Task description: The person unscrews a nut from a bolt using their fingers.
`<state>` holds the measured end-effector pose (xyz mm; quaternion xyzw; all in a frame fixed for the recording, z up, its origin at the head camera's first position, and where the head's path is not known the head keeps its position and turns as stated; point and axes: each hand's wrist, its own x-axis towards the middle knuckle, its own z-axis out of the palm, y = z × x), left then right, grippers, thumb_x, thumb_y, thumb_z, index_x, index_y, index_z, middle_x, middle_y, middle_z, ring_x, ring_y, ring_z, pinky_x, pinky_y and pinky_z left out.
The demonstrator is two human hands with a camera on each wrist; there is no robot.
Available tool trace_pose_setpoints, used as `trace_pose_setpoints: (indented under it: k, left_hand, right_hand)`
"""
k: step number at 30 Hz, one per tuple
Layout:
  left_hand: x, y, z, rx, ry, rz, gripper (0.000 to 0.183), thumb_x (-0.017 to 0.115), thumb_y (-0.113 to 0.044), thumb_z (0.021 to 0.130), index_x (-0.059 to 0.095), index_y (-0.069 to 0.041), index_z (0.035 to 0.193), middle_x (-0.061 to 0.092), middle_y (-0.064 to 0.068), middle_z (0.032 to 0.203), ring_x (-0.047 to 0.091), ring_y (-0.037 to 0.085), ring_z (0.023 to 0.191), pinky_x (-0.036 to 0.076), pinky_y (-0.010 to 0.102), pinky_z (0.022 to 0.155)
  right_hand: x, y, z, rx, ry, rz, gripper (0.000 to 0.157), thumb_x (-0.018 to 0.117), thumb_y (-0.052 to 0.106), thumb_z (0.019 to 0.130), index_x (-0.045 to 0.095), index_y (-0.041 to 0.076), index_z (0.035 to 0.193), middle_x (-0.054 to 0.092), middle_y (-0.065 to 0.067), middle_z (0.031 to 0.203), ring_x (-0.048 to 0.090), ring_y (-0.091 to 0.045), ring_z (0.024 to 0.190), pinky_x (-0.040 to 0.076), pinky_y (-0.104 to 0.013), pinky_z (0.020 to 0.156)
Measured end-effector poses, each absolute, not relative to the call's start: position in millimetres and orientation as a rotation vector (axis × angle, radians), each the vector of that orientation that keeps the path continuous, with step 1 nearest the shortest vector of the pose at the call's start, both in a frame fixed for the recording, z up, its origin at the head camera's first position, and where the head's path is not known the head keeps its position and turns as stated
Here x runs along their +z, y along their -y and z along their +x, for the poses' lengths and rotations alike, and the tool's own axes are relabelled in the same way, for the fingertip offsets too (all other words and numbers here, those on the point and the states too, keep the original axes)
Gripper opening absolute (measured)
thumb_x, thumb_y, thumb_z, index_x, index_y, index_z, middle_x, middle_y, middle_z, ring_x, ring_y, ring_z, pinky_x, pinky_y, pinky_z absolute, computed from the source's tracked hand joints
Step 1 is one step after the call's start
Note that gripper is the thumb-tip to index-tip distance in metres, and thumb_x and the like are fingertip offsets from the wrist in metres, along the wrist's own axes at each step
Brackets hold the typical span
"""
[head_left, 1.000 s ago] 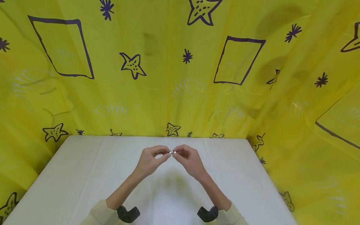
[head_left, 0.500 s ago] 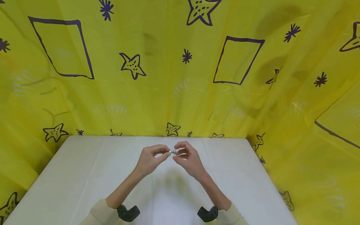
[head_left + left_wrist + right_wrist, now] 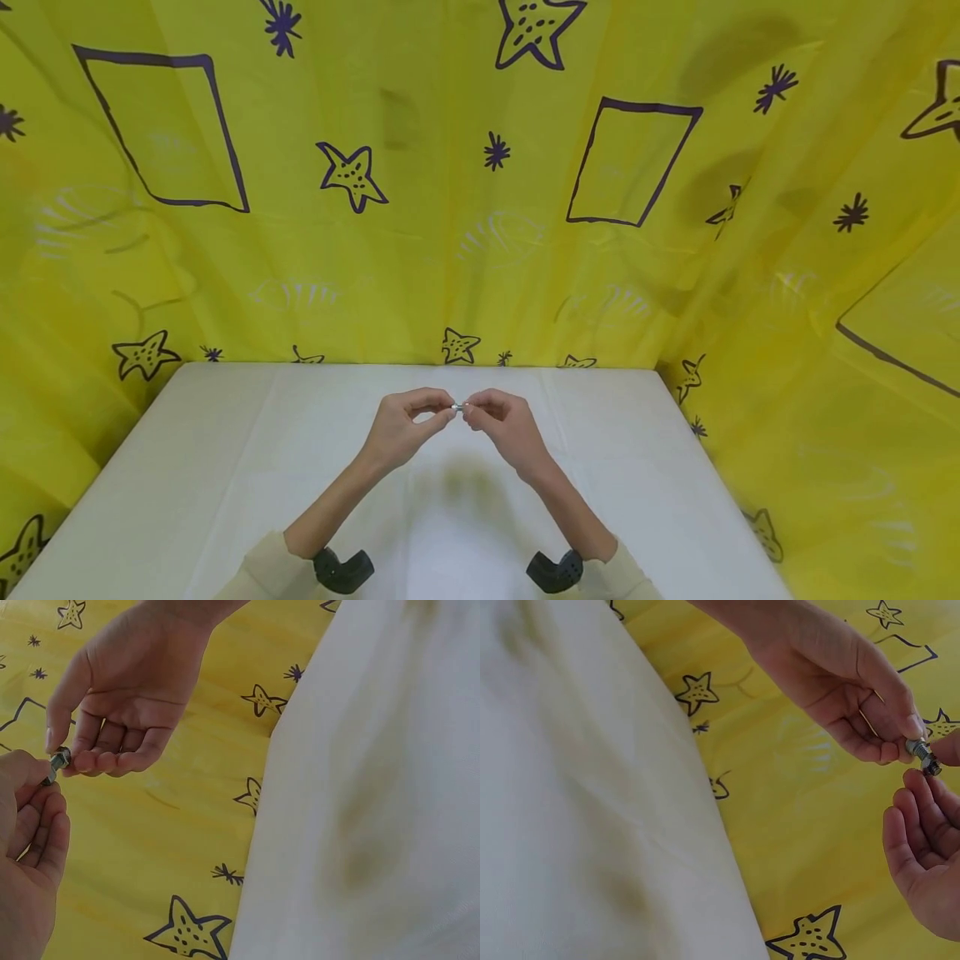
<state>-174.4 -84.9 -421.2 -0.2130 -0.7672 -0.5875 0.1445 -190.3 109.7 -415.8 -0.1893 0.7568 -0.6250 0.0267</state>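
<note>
Above the table, my left hand (image 3: 397, 427) pinches a small silver bolt (image 3: 457, 407) by its head end, between thumb and fingers. Threads show along the bolt (image 3: 922, 753) in the right wrist view, with a nut (image 3: 931, 766) near its free end. My right hand (image 3: 508, 427) meets that end from the other side, thumb and fingertips around the nut. In the left wrist view the nut (image 3: 62, 756) sits between the right hand's (image 3: 139, 682) thumb and forefinger, partly covered. The right hand's other fingers are curled.
A white-covered table (image 3: 225, 483) lies beneath both hands. Yellow curtains (image 3: 420, 267) with drawn stars and frames hang behind it and at its sides. Black curved devices, one at the left wrist (image 3: 342, 571) and one at the right (image 3: 555, 572), stick out by the sleeves.
The right hand's thumb and fingers were on the bolt's end, spread apart from it half a second ago, and have now closed on the nut again. The left hand has stayed still with the bolt.
</note>
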Motion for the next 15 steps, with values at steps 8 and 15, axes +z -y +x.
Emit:
trace_pose_setpoints:
  k: [8, 15]
  left_hand:
    - [-420.3, 83.1, -174.9, -1.707, 2.206, -0.632, 0.008, 0.074, -0.001, 0.089, 0.075, -0.005, 0.096, 0.073, 0.002, 0.092, 0.067, 0.016, 0.086, 0.055, 0.039, 0.090]
    - [-419.6, 81.7, -172.6, -1.670, 2.227, -0.623, 0.007, 0.074, -0.001, 0.089, 0.074, -0.004, 0.095, 0.073, 0.002, 0.093, 0.067, 0.016, 0.087, 0.056, 0.040, 0.090]
  right_hand:
    - [-416.1, -108.3, -189.7, -2.057, -2.256, -0.628, 0.008, 0.066, -0.002, 0.092, 0.066, -0.005, 0.099, 0.064, -0.008, 0.090, 0.060, -0.019, 0.082, 0.054, -0.025, 0.076]
    - [-417.4, -107.7, -190.0, -2.056, -2.262, -0.671, 0.009, 0.065, -0.004, 0.089, 0.063, -0.002, 0.098, 0.060, -0.016, 0.097, 0.058, -0.022, 0.087, 0.054, -0.024, 0.077]
